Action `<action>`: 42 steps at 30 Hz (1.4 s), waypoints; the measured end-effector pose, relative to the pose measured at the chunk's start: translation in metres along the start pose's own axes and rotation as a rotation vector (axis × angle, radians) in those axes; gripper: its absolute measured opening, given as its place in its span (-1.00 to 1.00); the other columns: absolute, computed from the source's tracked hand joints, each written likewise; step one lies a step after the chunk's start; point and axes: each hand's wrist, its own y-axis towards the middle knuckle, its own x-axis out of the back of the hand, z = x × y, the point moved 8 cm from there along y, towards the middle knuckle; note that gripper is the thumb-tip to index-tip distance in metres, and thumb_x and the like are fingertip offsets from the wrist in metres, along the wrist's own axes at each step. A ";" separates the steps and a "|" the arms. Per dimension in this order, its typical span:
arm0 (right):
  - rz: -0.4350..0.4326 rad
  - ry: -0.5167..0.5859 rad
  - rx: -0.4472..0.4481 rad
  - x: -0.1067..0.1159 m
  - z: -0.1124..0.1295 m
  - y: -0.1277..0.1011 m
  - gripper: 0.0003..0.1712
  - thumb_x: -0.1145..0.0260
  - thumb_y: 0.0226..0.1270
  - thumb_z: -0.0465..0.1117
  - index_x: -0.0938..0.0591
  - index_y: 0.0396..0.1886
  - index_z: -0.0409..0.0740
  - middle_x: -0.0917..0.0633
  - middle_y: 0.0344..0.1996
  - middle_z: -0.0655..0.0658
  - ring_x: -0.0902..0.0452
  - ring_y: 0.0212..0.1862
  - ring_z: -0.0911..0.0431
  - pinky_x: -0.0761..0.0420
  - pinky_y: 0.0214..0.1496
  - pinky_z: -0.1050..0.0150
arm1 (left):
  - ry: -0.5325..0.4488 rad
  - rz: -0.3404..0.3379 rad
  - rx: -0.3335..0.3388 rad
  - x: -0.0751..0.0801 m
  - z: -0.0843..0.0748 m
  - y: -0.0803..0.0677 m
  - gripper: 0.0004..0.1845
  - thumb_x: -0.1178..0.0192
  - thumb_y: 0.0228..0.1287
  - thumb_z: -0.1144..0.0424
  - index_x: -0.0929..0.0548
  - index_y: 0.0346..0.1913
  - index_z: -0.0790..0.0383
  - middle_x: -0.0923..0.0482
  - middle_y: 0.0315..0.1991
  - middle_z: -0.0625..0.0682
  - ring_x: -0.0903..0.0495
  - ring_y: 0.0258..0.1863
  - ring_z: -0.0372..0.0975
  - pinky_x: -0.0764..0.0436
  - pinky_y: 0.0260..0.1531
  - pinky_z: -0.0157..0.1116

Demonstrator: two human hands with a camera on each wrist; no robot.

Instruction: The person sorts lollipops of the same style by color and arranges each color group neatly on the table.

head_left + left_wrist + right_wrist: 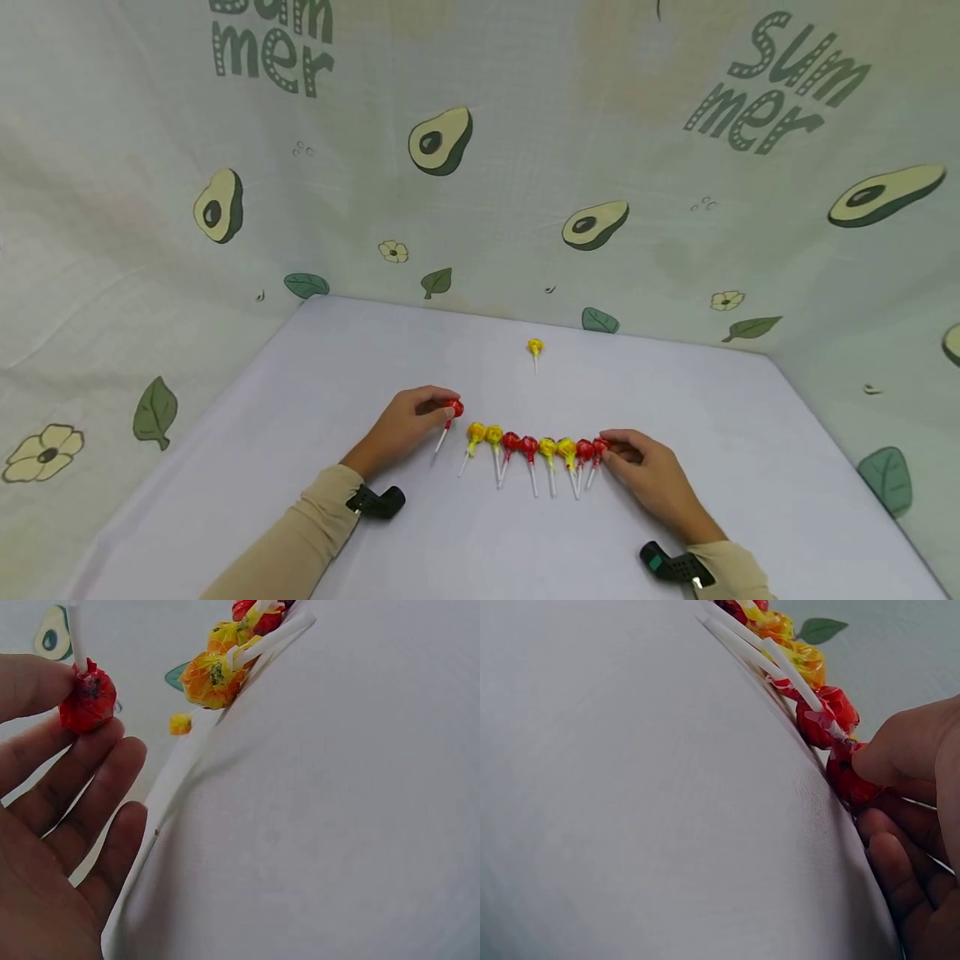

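My left hand [405, 423] pinches a red-wrapped lollipop [90, 703] between thumb and fingers, its white stick pointing down toward me in the head view. It is beside the left end of a row of several lollipops, in pairs of yellow and red. Nearest to it in that row is a yellow lollipop [476, 432]. At the row's right end, my right hand [654, 479] holds a red lollipop [846, 780] by its head, thumb on the wrapper. Another red lollipop [829, 716] lies right against that one. All the row's sticks point toward me.
A single yellow lollipop [536, 345] lies farther back on the white tabletop [465, 542]. Behind the table and along its sides hangs a pale cloth [510, 167] printed with avocados and leaves. Dark bands with small devices [377, 502] sit on both wrists.
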 end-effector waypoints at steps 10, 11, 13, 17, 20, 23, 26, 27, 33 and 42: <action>-0.009 0.041 0.008 -0.003 0.005 -0.005 -0.66 -0.46 0.28 -0.23 -0.71 0.05 -0.13 -0.72 -0.22 0.02 -0.60 -0.18 0.18 -0.58 -0.13 0.33 | -0.101 0.040 0.061 -0.001 -0.002 -0.005 -0.64 -0.23 0.44 0.14 -0.64 0.19 0.22 -0.68 0.00 -0.09 -0.61 0.01 -0.20 -0.57 0.08 -0.24; -0.010 0.047 0.010 -0.003 0.004 -0.007 -0.66 -0.46 0.27 -0.24 -0.71 0.05 -0.13 -0.72 -0.22 0.02 -0.59 -0.19 0.19 -0.58 -0.13 0.34 | -0.111 0.044 0.069 -0.001 -0.001 -0.006 -0.64 -0.22 0.44 0.14 -0.64 0.19 0.23 -0.68 0.00 -0.08 -0.62 0.01 -0.20 -0.57 0.07 -0.25; -0.010 0.057 0.017 -0.005 0.004 -0.008 -0.67 -0.46 0.27 -0.25 -0.71 0.04 -0.13 -0.72 -0.21 0.03 -0.59 -0.19 0.21 -0.58 -0.13 0.34 | -0.122 0.046 0.079 -0.001 -0.001 -0.007 -0.64 -0.22 0.45 0.16 -0.63 0.19 0.25 -0.68 0.00 -0.06 -0.63 0.00 -0.18 -0.58 0.06 -0.26; -0.016 0.057 0.031 -0.006 0.004 -0.008 -0.66 -0.46 0.26 -0.27 -0.71 0.04 -0.13 -0.72 -0.20 0.03 -0.59 -0.20 0.22 -0.59 -0.13 0.35 | -0.116 0.037 0.081 0.000 0.000 -0.004 -0.63 -0.22 0.44 0.15 -0.64 0.19 0.24 -0.67 0.00 -0.05 -0.62 -0.01 -0.18 -0.60 0.02 -0.26; -0.019 0.046 0.026 -0.005 0.004 -0.006 -0.66 -0.46 0.26 -0.26 -0.71 0.05 -0.13 -0.72 -0.20 0.03 -0.59 -0.19 0.21 -0.59 -0.12 0.34 | -0.108 0.046 0.082 -0.002 0.001 0.004 -0.63 -0.23 0.44 0.13 -0.63 0.20 0.22 -0.66 0.00 -0.06 -0.62 -0.02 -0.19 -0.61 0.01 -0.26; -0.013 0.036 0.016 -0.005 0.004 -0.004 -0.66 -0.45 0.27 -0.24 -0.71 0.05 -0.12 -0.72 -0.21 0.03 -0.59 -0.18 0.20 -0.58 -0.12 0.34 | -0.094 0.072 0.103 -0.005 0.000 0.015 -0.66 -0.22 0.44 0.11 -0.65 0.18 0.15 -0.66 -0.01 -0.07 -0.62 -0.03 -0.19 -0.60 0.02 -0.24; -0.012 0.031 0.019 -0.005 0.004 -0.004 -0.66 -0.46 0.27 -0.22 -0.71 0.04 -0.12 -0.72 -0.23 0.03 -0.59 -0.19 0.20 -0.58 -0.13 0.33 | -0.072 0.109 0.139 -0.011 -0.005 0.028 -0.70 -0.22 0.44 0.07 -0.67 0.14 0.06 -0.66 -0.04 -0.10 -0.61 -0.05 -0.18 -0.61 0.00 -0.19; -0.013 0.030 0.022 -0.005 0.005 -0.004 -0.66 -0.46 0.27 -0.22 -0.71 0.04 -0.11 -0.72 -0.23 0.04 -0.59 -0.19 0.20 -0.58 -0.13 0.32 | -0.062 0.122 0.150 -0.013 -0.007 0.033 -0.70 -0.23 0.42 0.06 -0.67 0.12 0.03 -0.66 -0.05 -0.10 -0.60 -0.05 -0.16 -0.60 -0.01 -0.17; -0.024 0.012 0.034 -0.003 0.004 -0.004 -0.66 -0.46 0.26 -0.23 -0.71 0.04 -0.10 -0.72 -0.22 0.05 -0.59 -0.19 0.20 -0.58 -0.11 0.32 | -0.037 0.202 0.181 -0.030 -0.021 0.064 -0.69 -0.28 0.37 0.00 -0.68 0.08 0.01 -0.67 -0.08 -0.12 -0.62 -0.03 -0.06 -0.59 0.00 -0.12; -0.021 0.004 0.033 0.000 0.002 -0.003 -0.66 -0.46 0.27 -0.25 -0.71 0.04 -0.11 -0.72 -0.20 0.04 -0.59 -0.18 0.18 -0.59 -0.12 0.31 | -0.014 0.145 0.251 -0.044 -0.030 0.098 -0.80 -0.34 0.33 0.11 -0.71 -0.08 0.09 -0.69 -0.22 -0.07 -0.63 -0.14 -0.15 -0.58 -0.03 -0.10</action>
